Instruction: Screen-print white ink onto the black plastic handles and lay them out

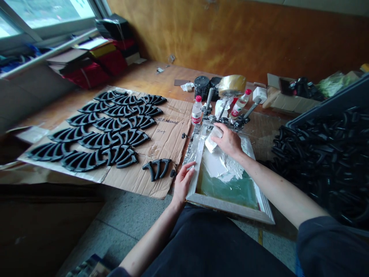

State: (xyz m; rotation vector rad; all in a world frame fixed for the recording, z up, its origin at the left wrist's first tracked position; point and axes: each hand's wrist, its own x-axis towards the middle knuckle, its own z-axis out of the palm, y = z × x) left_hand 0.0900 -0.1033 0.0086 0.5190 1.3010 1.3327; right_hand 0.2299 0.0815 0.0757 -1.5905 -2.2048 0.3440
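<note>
A framed printing screen [230, 207] with green mesh and smears of white ink lies in front of me. My left hand [182, 184] grips the frame's left edge, fingers curled over it. Over the far part of the mesh, my right hand [227, 141] is closed on a white cloth [211, 143] pressed against the screen. A single black curved part [157, 168] lies on the cardboard just left of the frame.
Several rows of black curved parts [100, 127] lie on a cardboard sheet [170, 142] at left. A dark bin [325, 115] heaped with the same parts stands at right. Two small bottles [196, 110], a tape roll [232, 84] and black jars [201, 86] stand behind the screen's clamps.
</note>
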